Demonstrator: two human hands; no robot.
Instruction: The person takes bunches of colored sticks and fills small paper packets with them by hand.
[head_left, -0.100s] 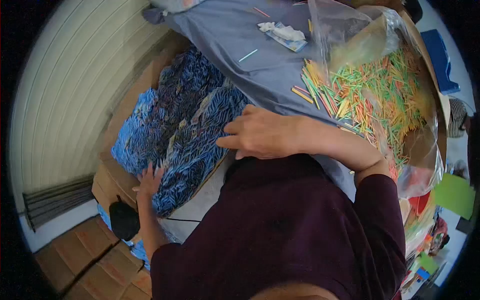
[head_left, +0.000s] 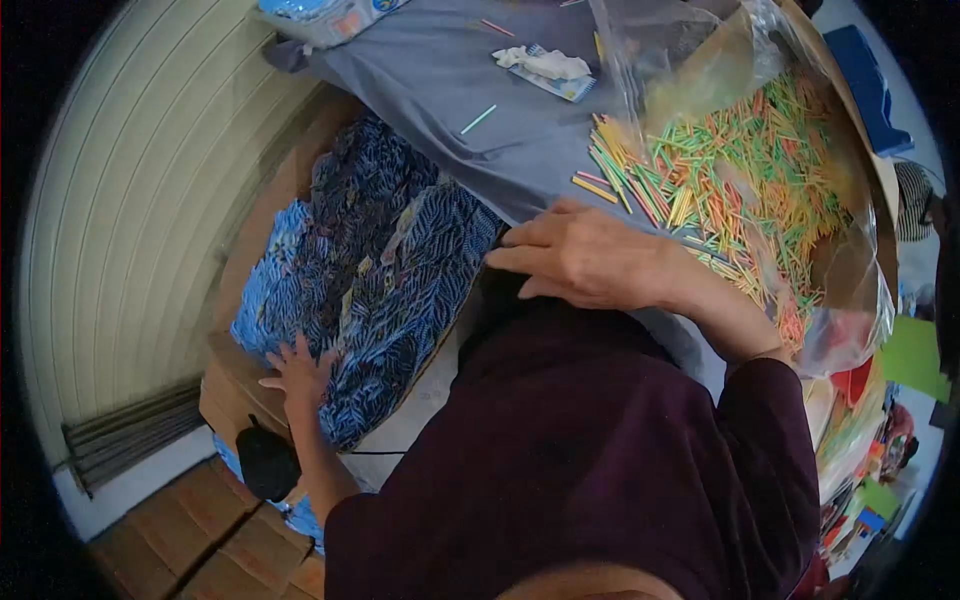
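Note:
A cardboard box (head_left: 232,352) at the left is filled with rows of small, thin blue patterned pieces (head_left: 385,275); their exact kind is too small to make out. My left hand (head_left: 303,378) lies at the near left edge of these pieces, fingers spread and touching them. Just right of the box, above my lap, is my right hand (head_left: 590,258), its fingers stretched toward the left and partly apart. Nothing shows in it. Beyond it, a loose heap of thin coloured sticks (head_left: 760,190) spreads from a clear plastic bag (head_left: 850,335).
A grey cloth (head_left: 430,70) covers the surface ahead, with a white crumpled wrapper (head_left: 555,68) and one pale stick (head_left: 479,120) on it. A black pouch (head_left: 266,462) hangs by the box. Closed cartons (head_left: 160,510) stand at lower left. A ribbed wall (head_left: 130,230) borders the left.
My right hand has moved right, away from the blue pieces. My left hand remains at their near left edge. The whole view has shifted slightly.

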